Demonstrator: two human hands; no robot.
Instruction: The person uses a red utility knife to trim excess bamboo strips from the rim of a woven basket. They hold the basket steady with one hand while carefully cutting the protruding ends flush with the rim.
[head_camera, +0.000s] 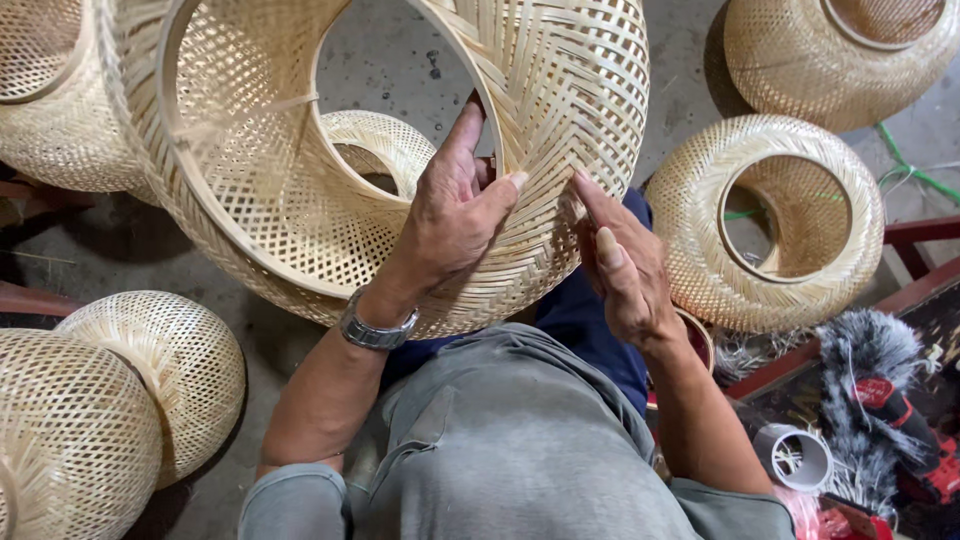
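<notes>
Woven bamboo shade (300, 170), big open-weave dome w/ a ring rim, is held up over the person's lap, opening toward the camera. Left hand (450, 215) grips the rim's edge: fingers curled inside, thumb pressed on the outer weave. Right hand (625, 265) sits just beside it, fingers pressed together w/ tips on the strips at the rim. Body weave looks complete; work seems down to the rim strips at that spot, though loose ends can't be made out. Around it on the concrete floor (390, 55): other shades of the same kind, incl. one w/ a ring opening (700, 260) at right, rounded ones (150, 360) lower left. Wristwatch (378, 330) on left wrist. Red-and-black tool (905, 420) far right.
</notes>
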